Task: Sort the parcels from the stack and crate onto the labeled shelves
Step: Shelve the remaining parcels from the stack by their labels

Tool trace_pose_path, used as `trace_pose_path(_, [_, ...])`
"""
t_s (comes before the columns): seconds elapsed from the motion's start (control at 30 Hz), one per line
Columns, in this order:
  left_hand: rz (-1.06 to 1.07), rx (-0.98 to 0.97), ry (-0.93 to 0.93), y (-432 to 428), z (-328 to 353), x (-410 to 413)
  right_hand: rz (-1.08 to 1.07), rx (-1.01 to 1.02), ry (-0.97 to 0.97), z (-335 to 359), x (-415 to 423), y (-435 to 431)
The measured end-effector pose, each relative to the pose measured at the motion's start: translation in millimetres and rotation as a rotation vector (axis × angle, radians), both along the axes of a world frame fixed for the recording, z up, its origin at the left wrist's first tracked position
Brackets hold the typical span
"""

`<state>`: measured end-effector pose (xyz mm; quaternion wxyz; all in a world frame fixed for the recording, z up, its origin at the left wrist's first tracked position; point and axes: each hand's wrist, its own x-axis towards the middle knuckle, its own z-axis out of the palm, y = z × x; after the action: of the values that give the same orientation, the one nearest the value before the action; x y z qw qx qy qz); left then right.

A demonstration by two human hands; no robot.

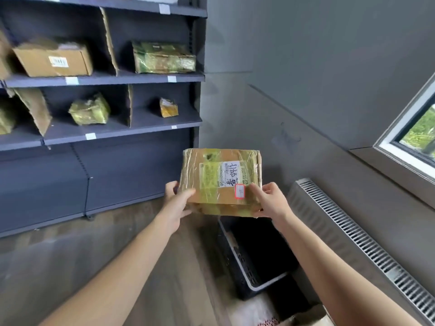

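A brown cardboard parcel (220,180), wrapped in yellow-green tape with a white address label and a small red-edged sticker, is held up in the air above the black crate (254,262). My left hand (175,205) grips its near left corner, thumb on top. My right hand (270,200) grips its near right corner. The grey shelves (106,77) stand to the left with white labels on their edges. They hold a brown box (53,58), a large green-taped parcel (163,58), a smaller green parcel (90,110) and a small yellow parcel (168,107).
Cardboard dividers (109,41) split the shelves into bays. A radiator grille (367,245) runs along the wall on the right, under a window (414,128). Part of another cardboard box (306,318) shows at the bottom edge. The floor is wood-look.
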<state>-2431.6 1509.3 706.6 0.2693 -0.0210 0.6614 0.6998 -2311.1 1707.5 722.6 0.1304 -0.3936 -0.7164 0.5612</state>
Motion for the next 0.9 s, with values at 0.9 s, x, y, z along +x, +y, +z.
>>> trace_pose_path(0.9, [0.277,-0.077,0.463,-252,65,-149,0.337,-0.179,0.104,5,-180,-225])
